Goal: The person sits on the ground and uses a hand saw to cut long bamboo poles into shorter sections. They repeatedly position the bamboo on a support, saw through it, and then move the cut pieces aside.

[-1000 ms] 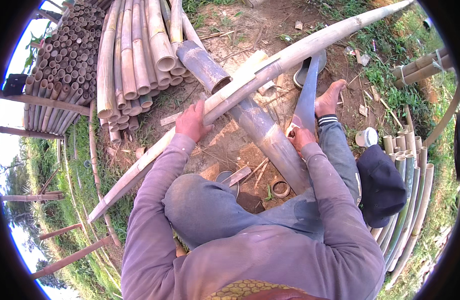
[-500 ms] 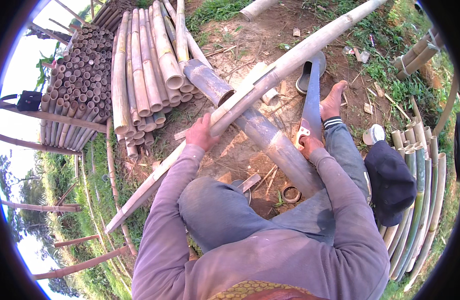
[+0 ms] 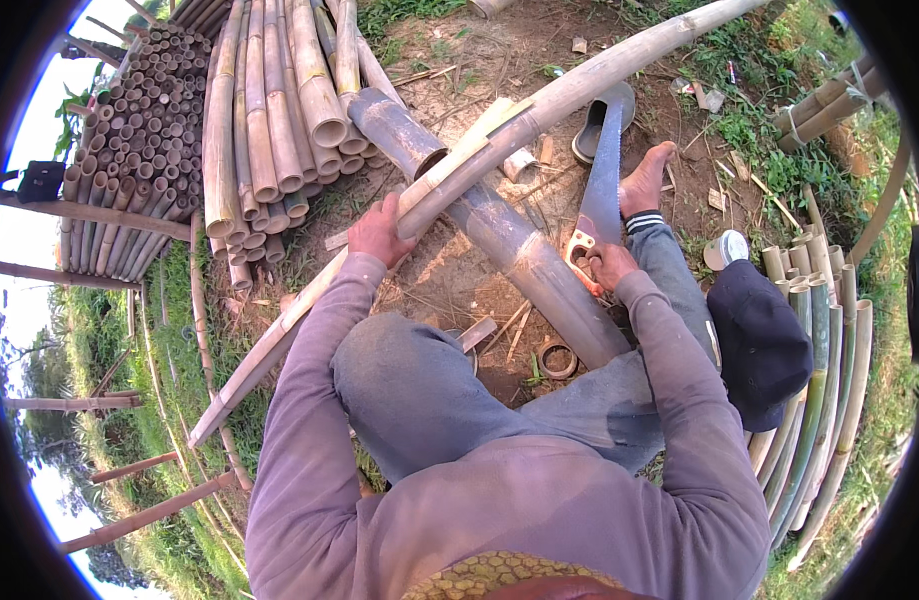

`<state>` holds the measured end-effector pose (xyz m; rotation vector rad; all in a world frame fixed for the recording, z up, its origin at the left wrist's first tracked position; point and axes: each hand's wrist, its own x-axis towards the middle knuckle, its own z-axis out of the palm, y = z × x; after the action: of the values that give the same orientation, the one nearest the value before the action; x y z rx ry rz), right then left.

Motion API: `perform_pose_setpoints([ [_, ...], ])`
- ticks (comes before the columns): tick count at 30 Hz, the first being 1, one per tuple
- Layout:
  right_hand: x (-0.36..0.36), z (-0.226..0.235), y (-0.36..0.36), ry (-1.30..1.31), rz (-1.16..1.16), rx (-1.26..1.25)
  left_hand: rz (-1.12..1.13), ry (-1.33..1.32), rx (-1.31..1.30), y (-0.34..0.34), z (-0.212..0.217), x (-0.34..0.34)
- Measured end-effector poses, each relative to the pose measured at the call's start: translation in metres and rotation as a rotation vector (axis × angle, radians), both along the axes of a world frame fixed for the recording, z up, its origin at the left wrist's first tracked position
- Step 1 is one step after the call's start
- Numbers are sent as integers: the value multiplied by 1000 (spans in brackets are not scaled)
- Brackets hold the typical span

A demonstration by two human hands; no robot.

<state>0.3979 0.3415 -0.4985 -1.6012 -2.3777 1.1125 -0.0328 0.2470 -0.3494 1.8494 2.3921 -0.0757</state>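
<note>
A long pale bamboo pole (image 3: 534, 118) lies slantwise over a thick, darker bamboo log (image 3: 524, 245), running from lower left to upper right. My left hand (image 3: 379, 232) is closed around the pole just left of the crossing. A pale cut strip shows along the pole there. In my right hand (image 3: 611, 265) is the handle of a hand saw (image 3: 605, 170), right of the log. Its broad blade points away from me, apart from the pole, with the tip over a dark shoe (image 3: 587, 135).
Stacked bamboo poles (image 3: 269, 110) stand at the far left, beside a pile of cut tubes (image 3: 144, 120). A dark cap (image 3: 759, 335) rests on more bamboo (image 3: 839, 370) at the right, near a white cup (image 3: 724, 250). A bamboo ring (image 3: 557, 360) lies by my knee.
The whole view has shifted slightly, so everything sits a little further left and higher. The saw's handle has turned a little in my right hand. My left hand stays on the pole.
</note>
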Motion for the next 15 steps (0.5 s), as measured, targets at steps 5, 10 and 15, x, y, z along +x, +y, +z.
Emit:
perform_pose_setpoints([
  [5, -50, -30, 9, -74, -217, -440, 2, 0, 15, 3, -1, 1],
  [10, -75, -63, 11, -47, -463, -280, -9, -5, 31, 7, -1, 0],
  [15, -82, -30, 8, -145, -451, -361, 7, -16, 32, -3, -5, -6],
])
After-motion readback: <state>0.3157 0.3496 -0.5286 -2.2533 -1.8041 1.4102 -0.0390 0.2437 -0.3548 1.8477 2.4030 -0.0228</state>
